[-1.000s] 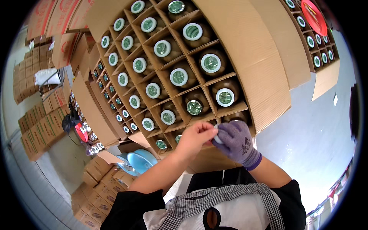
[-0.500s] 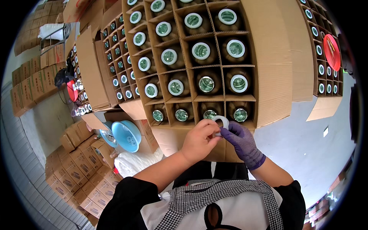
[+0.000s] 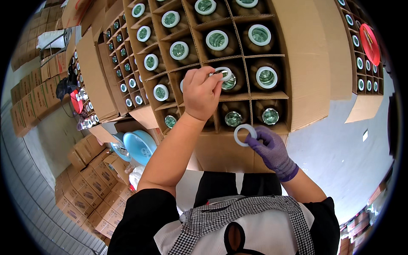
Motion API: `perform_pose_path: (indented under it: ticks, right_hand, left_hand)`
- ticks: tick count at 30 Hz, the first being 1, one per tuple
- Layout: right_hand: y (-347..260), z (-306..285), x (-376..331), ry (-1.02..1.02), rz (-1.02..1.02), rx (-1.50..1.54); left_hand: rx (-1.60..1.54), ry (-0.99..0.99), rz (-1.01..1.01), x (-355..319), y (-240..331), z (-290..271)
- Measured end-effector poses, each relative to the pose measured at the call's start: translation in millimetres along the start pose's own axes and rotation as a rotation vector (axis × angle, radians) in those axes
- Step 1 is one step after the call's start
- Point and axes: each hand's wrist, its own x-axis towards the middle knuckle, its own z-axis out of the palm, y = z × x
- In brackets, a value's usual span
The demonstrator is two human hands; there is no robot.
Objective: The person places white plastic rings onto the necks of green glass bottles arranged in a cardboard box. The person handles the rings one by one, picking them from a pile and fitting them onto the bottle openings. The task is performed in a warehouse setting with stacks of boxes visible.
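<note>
Pinching a white ring [image 3: 230, 74], the left hand [image 3: 200, 93] should sit it level over the bottle [image 3: 230, 84]; the right hand [image 3: 272, 149] pinches a second ring [image 3: 236, 137].

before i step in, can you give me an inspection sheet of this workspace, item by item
Surface: open divided carton, cardboard cells, flap folded out on the right.
Job's things: glass bottles stand in the cells; many wear white rings, but near-row mouths in view have none.
Hands: bare left hand pinches one white ring at a bottle mouth, contact unclear; gloved right hand holds a second white ring at the carton's near edge.
Clutter: red dish at right; blue basin at left.
Cables: thin dark strand near the black item at far left, too small to identify.
Surroundings: stacked cartons at lower left; grey floor at right.
</note>
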Motion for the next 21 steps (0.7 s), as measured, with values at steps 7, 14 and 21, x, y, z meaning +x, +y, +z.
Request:
perform_pose_path:
  ticks: [7, 14, 21]
  right_hand:
    - [21.4, 3.6, -17.4, -0.103, -0.017, -0.112]
    - [21.6, -2.1, -20.6, -0.127, -0.024, -0.115]
    - [38.8, -2.2, -21.0, -0.147, -0.168, -0.155]
  left_hand:
    - [-0.043, -0.211, 0.026, -16.5, 22.9, -4.1]
    - [-0.161, -0.179, -0.161, -8.3, 25.2, 3.3]
    - [0.071, -0.377, -0.064, 10.9, 29.6, 3.0]
